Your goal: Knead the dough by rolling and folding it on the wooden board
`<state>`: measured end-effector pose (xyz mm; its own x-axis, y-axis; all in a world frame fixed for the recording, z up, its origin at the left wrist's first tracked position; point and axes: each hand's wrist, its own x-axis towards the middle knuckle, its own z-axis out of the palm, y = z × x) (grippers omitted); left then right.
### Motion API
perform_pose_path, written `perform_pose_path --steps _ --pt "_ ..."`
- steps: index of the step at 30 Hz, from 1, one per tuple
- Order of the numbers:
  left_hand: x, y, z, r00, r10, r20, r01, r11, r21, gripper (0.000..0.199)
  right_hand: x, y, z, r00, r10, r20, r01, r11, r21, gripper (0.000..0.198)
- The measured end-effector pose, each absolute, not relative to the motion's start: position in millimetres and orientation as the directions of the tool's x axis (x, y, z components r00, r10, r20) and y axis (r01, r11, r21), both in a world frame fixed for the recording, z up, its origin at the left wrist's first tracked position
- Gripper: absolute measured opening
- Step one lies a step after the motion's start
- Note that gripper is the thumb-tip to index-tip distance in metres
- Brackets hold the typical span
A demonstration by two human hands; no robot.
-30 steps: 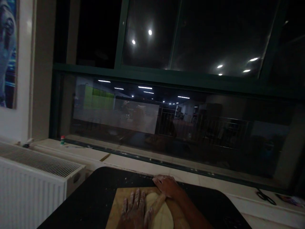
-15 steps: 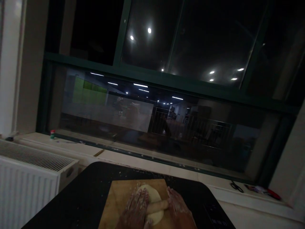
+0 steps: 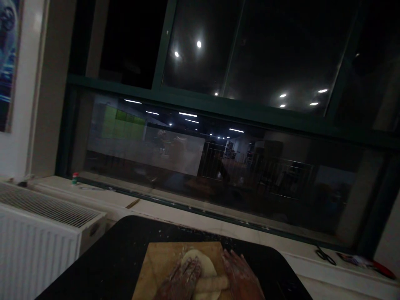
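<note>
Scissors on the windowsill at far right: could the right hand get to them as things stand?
Probably not without leaving the work. The right hand lies flat on the rolling pin over the dough; the scissors lie well beyond the black table, though nothing blocks the way.

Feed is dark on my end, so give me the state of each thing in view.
Dough: rolled flat, lying on the board.
Rolling pin: across the dough, under both hands.
Left hand: floured, palm down on the pin.
Right hand: floured, palm down on the pin.
Board: flat on the black table.
Scissors: lying on the sill.
</note>
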<state>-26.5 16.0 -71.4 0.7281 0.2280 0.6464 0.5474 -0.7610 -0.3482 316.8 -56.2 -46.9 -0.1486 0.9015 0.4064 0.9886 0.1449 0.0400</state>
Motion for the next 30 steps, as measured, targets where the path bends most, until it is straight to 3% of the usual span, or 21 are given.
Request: perform_pose_path --steps 3,7,13,20,26,30 --pt "-25 24 -47 0.713 0.332 0.617 0.547 -0.815 -0.194 0.068 288 -26 -2 -0.052 0.98 0.193 0.99 0.076 -0.117 0.059" --pt "-22 31 -20 0.657 0.538 0.528 0.665 -0.743 -0.071 0.057 262 25 34 -0.059 0.981 0.185 0.974 0.098 -0.206 0.064" --pt "-23 31 -8 0.631 0.644 0.433 0.697 -0.715 0.047 0.057 257 50 33 -0.097 0.975 0.2 0.956 0.147 -0.255 0.055" --pt "-18 16 -33 0.612 0.578 0.54 0.63 -0.769 0.108 0.075 277 -44 5 -0.015 0.956 0.293 0.978 0.074 -0.192 0.062" --pt "-27 -4 -56 0.678 0.51 0.529 0.573 -0.818 0.054 0.086 300 -104 -87 0.083 0.856 0.51 0.985 0.008 -0.173 0.059" --pt "-53 -18 -55 0.69 0.377 0.618 0.51 -0.859 -0.047 0.104 299 -112 -136 -0.066 0.843 0.533 0.992 0.114 -0.057 0.056"
